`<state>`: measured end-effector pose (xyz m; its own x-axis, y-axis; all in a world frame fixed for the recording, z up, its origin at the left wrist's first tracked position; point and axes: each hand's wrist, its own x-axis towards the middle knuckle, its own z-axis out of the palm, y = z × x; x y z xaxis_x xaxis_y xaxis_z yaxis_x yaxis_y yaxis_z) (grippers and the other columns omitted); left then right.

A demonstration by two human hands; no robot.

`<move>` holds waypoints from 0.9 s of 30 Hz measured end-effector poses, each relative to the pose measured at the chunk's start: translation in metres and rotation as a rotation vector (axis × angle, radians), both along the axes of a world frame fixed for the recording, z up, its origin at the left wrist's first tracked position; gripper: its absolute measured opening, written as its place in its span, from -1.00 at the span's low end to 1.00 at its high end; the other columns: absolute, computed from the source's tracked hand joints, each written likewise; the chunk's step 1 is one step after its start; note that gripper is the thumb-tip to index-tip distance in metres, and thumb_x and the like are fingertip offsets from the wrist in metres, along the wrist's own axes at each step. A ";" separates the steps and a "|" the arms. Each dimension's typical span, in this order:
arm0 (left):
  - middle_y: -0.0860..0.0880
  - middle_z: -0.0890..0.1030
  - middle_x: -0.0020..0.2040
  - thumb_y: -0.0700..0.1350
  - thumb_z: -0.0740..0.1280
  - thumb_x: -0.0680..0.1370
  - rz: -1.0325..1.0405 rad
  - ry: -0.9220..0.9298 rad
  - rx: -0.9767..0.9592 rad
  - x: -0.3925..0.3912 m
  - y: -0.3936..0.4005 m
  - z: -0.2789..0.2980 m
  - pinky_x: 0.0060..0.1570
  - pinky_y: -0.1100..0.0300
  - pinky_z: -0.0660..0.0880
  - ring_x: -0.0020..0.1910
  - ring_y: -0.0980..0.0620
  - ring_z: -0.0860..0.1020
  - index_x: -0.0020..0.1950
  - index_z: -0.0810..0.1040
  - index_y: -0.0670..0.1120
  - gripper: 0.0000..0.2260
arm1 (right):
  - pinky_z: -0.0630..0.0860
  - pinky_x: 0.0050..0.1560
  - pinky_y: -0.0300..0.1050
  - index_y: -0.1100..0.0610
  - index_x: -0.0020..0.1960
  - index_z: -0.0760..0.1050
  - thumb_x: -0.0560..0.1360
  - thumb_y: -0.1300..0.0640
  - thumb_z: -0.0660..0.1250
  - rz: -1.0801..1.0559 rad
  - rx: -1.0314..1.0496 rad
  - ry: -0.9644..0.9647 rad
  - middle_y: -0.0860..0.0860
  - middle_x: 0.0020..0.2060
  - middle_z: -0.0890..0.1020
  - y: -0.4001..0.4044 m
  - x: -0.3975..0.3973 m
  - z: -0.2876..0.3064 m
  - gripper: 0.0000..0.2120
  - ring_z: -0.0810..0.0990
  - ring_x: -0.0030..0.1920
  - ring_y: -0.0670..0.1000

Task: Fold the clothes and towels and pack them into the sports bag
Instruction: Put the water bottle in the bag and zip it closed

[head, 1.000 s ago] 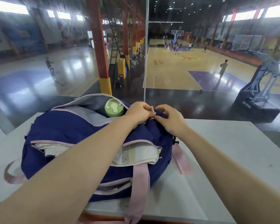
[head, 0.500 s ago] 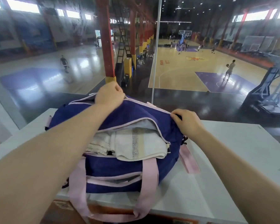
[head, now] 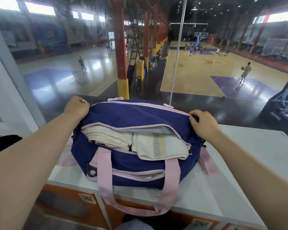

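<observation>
A dark blue sports bag [head: 140, 117] with pink trim and pink handles [head: 170, 185] lies on a white counter [head: 239, 171]. Its far zip runs shut along the top. The near opening gapes, with a folded cream ribbed cloth [head: 108, 138] and a folded white towel [head: 163, 146] bulging out. My left hand [head: 76, 106] pinches the pink zip pull at the bag's far left end. At the right end, my right hand [head: 204, 122] grips the bag's fabric.
A glass pane [head: 175, 63] stands right behind the counter, with a basketball hall and players below. The counter's front edge drops to orange-and-white cabinets [head: 83, 196]. A loose pink strap [head: 208, 165] lies on the counter right of the bag.
My left hand pulled the zip from the right end across to the far left, closing the top over the green bottle. My right hand stayed gripping the right end.
</observation>
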<state>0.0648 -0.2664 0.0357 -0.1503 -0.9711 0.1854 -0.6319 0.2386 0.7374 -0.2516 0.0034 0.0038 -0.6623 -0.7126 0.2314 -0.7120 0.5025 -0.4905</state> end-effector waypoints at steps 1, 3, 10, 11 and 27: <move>-0.20 0.52 -0.24 -0.13 0.26 0.44 -0.004 0.029 -0.008 0.002 0.004 0.001 -0.12 0.01 0.44 -0.15 -0.22 0.52 -0.25 0.49 -0.11 -0.90 | 0.42 0.20 -0.01 0.03 0.35 0.41 0.58 0.07 0.21 -0.018 -0.012 -0.048 0.17 0.27 0.46 0.003 0.003 0.000 -0.66 0.48 0.20 0.22; -0.13 0.55 -0.06 -0.09 0.29 0.51 0.012 0.031 -0.063 0.006 0.011 0.001 0.10 0.00 0.43 0.07 -0.22 0.53 0.01 0.54 -0.13 -0.85 | 0.38 0.29 0.02 0.06 0.46 0.27 0.57 0.08 0.25 -0.054 -0.067 -0.115 0.20 0.35 0.36 0.007 0.011 0.000 -0.53 0.43 0.27 0.25; -0.12 0.51 0.22 -0.17 0.34 0.48 -0.173 -0.071 -0.492 0.003 0.079 -0.008 0.24 -0.06 0.32 0.23 -0.18 0.41 0.24 0.49 -0.09 -0.67 | 0.41 0.13 -0.07 0.13 0.29 0.38 0.53 0.16 0.28 -0.076 -0.338 -0.138 0.05 0.16 0.45 0.027 0.041 0.002 -0.67 0.46 0.17 0.10; -0.10 0.52 0.19 -0.18 0.35 0.47 -0.220 -0.074 -0.532 0.000 0.094 -0.011 0.22 -0.05 0.33 0.20 -0.16 0.43 0.21 0.51 -0.08 -0.68 | 0.38 0.07 -0.11 0.13 0.24 0.39 0.52 0.19 0.27 -0.075 -0.357 -0.136 0.03 0.12 0.46 0.031 0.046 0.001 -0.71 0.46 0.13 0.08; 0.06 0.36 0.48 0.03 0.23 0.58 -0.659 -0.450 -0.409 -0.041 0.191 -0.059 0.36 0.05 0.22 0.41 -0.04 0.30 0.47 0.32 0.09 -0.56 | 0.29 0.32 0.06 -0.03 0.42 0.33 0.49 -0.16 0.29 0.035 -0.030 0.169 0.00 0.34 0.42 0.047 0.087 -0.018 -0.46 0.37 0.33 0.12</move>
<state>0.0237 -0.0757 -0.0238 -0.7959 -0.5329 0.2874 -0.4825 0.8450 0.2307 -0.1641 0.0508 -0.0143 -0.5872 -0.7257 0.3585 -0.8023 0.4630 -0.3767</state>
